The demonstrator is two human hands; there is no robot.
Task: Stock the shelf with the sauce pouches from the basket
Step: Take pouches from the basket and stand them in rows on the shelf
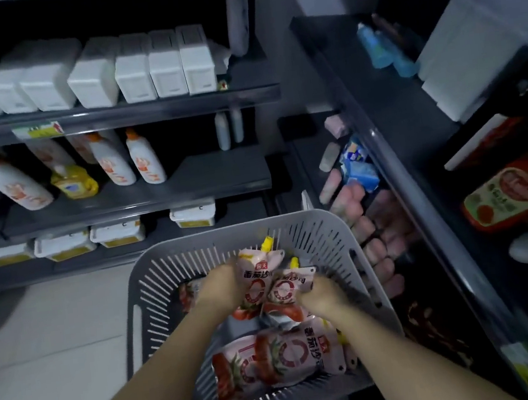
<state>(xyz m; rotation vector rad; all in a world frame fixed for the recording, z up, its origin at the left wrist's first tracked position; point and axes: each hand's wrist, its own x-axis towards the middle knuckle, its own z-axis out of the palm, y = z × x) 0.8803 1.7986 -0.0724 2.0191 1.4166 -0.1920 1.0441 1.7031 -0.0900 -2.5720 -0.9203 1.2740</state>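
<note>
Sauce pouches (276, 361) lie flat in the grey basket (151, 267) at six o'clock, and both hands are already in there! The left hand (221, 284) grips an upright pouch (257, 280) by its side edge, with the pouch at three o'clock from the palm and its yellow spout at twelve. Touching it, a second pouch (289, 291) leans toward one o'clock. The right hand (320, 294) holds it from its four o'clock corner (blur hides the fingertips). The right-hand shelving (387, 108) with red sauce packs (502, 200) sits at two o'clock, likely the destination, so the right hand is nearer.
</note>
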